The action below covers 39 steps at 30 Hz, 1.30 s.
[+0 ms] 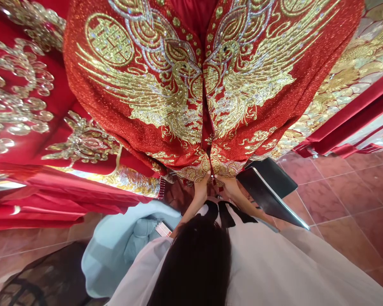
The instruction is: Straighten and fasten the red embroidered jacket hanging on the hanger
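Note:
A red jacket [140, 97] with gold phoenix embroidery and glittering beads hangs in front of me. Its two front edges run down the middle, with a narrow dark gap between them. At the bottom hem, my left hand [201, 185] pinches the left front edge, thumb on the embroidered side. Close beside it, my right hand [227, 184] grips the right front edge in the same way. The fingers of both hands are mostly hidden behind the hem. Small tassels or beads dangle between the hands, too small to make out.
Other embroidered red garments [92, 140] hang on the left, and a gold-scaled garment [344, 80] hangs on the right. A pale blue chair [105, 246] holds a small packet. A black panel-like object [268, 191] stands at right above the reddish tiled floor [344, 204].

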Motion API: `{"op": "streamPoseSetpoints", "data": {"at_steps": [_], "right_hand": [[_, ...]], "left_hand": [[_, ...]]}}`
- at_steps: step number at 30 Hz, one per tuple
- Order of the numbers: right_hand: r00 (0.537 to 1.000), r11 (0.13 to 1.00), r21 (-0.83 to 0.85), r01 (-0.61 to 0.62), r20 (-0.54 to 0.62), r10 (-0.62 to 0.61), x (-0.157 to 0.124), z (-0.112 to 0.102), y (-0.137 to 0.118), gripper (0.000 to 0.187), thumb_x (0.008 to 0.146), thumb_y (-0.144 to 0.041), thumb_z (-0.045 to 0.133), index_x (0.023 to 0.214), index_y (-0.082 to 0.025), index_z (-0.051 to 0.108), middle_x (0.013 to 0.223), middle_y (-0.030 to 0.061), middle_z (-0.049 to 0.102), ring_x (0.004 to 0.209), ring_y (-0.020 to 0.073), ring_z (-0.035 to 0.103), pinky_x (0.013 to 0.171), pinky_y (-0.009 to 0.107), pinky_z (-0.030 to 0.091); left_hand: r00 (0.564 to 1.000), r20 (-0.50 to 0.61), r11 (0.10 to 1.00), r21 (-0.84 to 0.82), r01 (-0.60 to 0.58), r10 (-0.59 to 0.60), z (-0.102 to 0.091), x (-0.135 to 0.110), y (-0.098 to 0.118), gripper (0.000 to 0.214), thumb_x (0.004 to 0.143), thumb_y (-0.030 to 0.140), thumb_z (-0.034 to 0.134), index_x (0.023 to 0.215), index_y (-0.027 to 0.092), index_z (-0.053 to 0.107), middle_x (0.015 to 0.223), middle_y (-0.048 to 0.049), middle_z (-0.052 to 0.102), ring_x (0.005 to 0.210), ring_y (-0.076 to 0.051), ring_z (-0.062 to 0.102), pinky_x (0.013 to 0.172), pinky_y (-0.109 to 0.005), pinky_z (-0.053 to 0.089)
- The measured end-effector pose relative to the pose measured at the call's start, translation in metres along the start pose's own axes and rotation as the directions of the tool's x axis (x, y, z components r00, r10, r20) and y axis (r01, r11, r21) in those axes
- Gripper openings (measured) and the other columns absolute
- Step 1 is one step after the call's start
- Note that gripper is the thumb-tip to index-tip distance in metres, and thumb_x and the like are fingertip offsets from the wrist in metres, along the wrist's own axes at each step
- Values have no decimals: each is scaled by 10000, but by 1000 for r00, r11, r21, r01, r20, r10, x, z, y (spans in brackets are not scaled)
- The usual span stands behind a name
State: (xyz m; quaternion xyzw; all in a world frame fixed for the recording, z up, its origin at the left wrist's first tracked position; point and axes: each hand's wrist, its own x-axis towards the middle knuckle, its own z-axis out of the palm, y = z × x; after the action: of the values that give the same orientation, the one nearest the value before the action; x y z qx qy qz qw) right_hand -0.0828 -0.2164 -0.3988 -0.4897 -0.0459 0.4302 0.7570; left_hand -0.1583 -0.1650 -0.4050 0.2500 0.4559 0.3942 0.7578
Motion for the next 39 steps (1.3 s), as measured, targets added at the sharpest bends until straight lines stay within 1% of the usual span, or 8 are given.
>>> {"op": "streamPoseSetpoints", "data": {"at_steps": [5, 14, 17, 20, 24, 27, 31, 39], "right_hand": [[999, 1000, 1, 28, -32, -28, 3, 4, 2, 447, 493, -180, 817, 891, -199, 615, 752, 6, 683, 790, 182, 644, 754, 337, 544], [998, 999, -48, -3, -57, 0, 10, 6, 12, 433, 497, -278, 836, 864, -197, 621, 740, -8, 683, 695, 143, 624, 682, 285, 541], [997, 992, -110, -64, -43, 60, 11, -2, 16, 395, 523, -380, 825, 807, -198, 620, 691, -11, 674, 629, 122, 607, 608, 248, 525], [984, 961, -216, -174, 2, 179, 5, -12, 20, 369, 571, -468, 785, 735, -180, 624, 605, 10, 652, 521, 126, 585, 498, 246, 488], [959, 884, -402, -239, 44, 280, -6, -19, 18, 392, 611, -521, 733, 638, -145, 630, 509, 41, 611, 387, 119, 513, 369, 224, 362], [985, 848, -511, -139, 17, 172, -5, -15, 8, 409, 670, -545, 670, 602, -146, 610, 496, 21, 589, 379, 85, 455, 381, 202, 309], [999, 787, -617, 6, 43, 26, 3, -2, -2, 352, 654, -480, 692, 586, -144, 614, 551, 22, 610, 498, 97, 501, 490, 204, 355], [999, 728, -684, 42, 40, -21, 6, 5, 2, 335, 647, -468, 665, 581, -144, 616, 592, 45, 630, 561, 127, 538, 555, 226, 371]], "left_hand": [[999, 6, 999, 18, -46, 46, -2, 0, 0, 408, 554, 241, 861, 859, 164, 601, 795, 3, 644, 758, -134, 622, 751, -267, 494], [999, 43, 998, 64, -26, 23, -7, 0, -2, 396, 567, 350, 859, 781, 151, 593, 710, 1, 625, 597, -112, 570, 641, -259, 477], [998, 61, 997, 76, -23, 19, -8, 2, -3, 406, 571, 373, 857, 802, 155, 605, 713, -4, 629, 599, -123, 573, 638, -270, 477], [997, 74, 996, 79, -31, 25, -10, 5, -6, 424, 564, 403, 855, 804, 153, 613, 704, -8, 626, 593, -131, 571, 643, -282, 478], [995, 76, 994, 85, -72, 66, -13, 9, -9, 407, 571, 399, 850, 804, 154, 623, 737, -20, 641, 661, -146, 596, 708, -288, 486], [992, 71, 989, 97, -114, 108, -15, 10, -11, 399, 599, 360, 836, 882, 157, 642, 836, -37, 671, 806, -167, 629, 837, -304, 476], [985, 77, 980, 115, -160, 152, -17, 11, -13, 427, 628, 334, 805, 981, 150, 651, 988, -66, 682, 949, -181, 624, 948, -322, 435], [979, 72, 963, 179, -200, 190, -19, 15, -15, 455, 634, 371, 779, 999, 131, 653, 972, -82, 684, 922, -191, 627, 944, -351, 439]]}}
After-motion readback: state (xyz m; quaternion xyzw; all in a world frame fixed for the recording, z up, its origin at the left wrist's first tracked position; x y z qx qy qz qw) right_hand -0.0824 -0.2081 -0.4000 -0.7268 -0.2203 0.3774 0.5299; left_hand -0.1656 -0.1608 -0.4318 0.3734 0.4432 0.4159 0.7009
